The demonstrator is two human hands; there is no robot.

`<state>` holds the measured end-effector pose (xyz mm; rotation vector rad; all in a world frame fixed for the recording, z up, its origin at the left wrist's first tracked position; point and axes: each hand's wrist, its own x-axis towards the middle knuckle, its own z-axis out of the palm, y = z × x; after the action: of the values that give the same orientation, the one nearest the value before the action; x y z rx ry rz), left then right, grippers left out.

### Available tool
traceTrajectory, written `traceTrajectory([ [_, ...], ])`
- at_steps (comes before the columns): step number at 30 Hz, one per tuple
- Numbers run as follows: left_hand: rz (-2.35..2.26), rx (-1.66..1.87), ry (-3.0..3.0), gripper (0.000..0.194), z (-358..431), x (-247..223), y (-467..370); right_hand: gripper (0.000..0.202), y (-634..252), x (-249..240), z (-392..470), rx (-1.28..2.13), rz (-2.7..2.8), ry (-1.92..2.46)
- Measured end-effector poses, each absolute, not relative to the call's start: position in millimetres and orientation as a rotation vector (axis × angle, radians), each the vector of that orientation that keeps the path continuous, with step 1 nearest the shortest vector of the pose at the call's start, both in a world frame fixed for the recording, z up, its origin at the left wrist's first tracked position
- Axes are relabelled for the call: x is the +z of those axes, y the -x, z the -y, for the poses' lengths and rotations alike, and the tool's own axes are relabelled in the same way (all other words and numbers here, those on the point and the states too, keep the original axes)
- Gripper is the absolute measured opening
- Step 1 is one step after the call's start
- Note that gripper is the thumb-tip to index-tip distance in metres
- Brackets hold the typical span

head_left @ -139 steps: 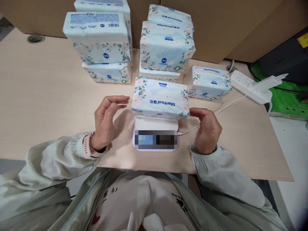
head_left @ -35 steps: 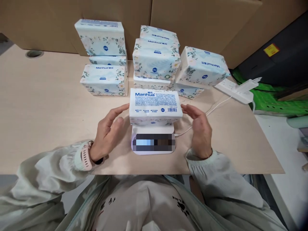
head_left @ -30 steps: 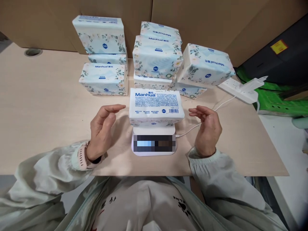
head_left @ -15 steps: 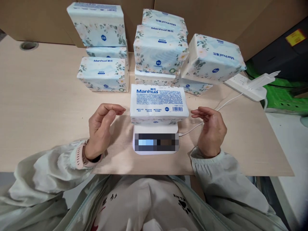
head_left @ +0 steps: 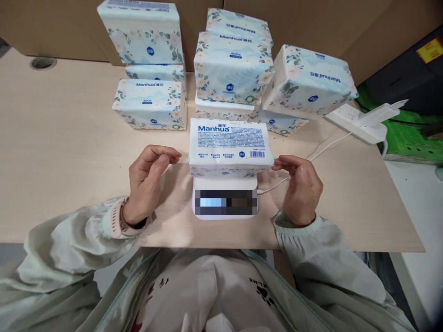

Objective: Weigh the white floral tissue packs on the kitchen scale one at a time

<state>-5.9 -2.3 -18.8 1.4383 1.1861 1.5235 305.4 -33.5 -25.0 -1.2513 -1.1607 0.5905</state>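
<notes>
A tissue pack (head_left: 231, 144) lies with its printed text side up on a white digital scale (head_left: 224, 183), whose display is pixelated. Left of the pack, a small gap away, is my left hand (head_left: 147, 182), fingers curved and holding nothing. My right hand (head_left: 300, 186) is at the pack's right side, fingers bent towards its near corner and nothing in the grasp. Its fingertips are very close to the pack; I cannot tell whether they touch. A pink watch strap (head_left: 116, 219) circles my left wrist.
More tissue packs stand stacked behind, at the left (head_left: 148, 103), in the middle (head_left: 232, 67) and at the right (head_left: 311, 80). A white cable (head_left: 275, 185) runs from the scale towards a power strip (head_left: 360, 125). Cardboard boxes (head_left: 62, 30) line the table's back edge.
My right hand has moved slightly left, closer to the pack. My left hand stays nearly still beside it. The whole view has shifted a little.
</notes>
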Motion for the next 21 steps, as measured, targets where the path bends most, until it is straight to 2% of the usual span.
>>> traceTrajectory([
  [11, -1.207, 1.497, -1.476, 0.019, 0, -17, 9, 0.034, -307, -21, 34, 0.522, 1.351, 1.293],
  [13, -1.139, 1.461, -1.502, 0.024, -2, -11, 6, 0.043, -306, -19, 30, 0.564, 1.478, 1.296],
  [17, -1.002, 1.283, -1.581, 0.034, -6, 13, -14, 0.074, -306, -20, 22, 0.614, 1.62, 1.22],
  [19, -0.938, 1.178, -1.598, 0.038, -10, 27, -32, 0.079, -313, -20, 21, 0.524, 1.54, 1.199],
  [21, -0.831, 1.077, -1.626, 0.037, -18, 38, -54, 0.076, -326, -21, 22, 0.384, 1.401, 1.225],
])
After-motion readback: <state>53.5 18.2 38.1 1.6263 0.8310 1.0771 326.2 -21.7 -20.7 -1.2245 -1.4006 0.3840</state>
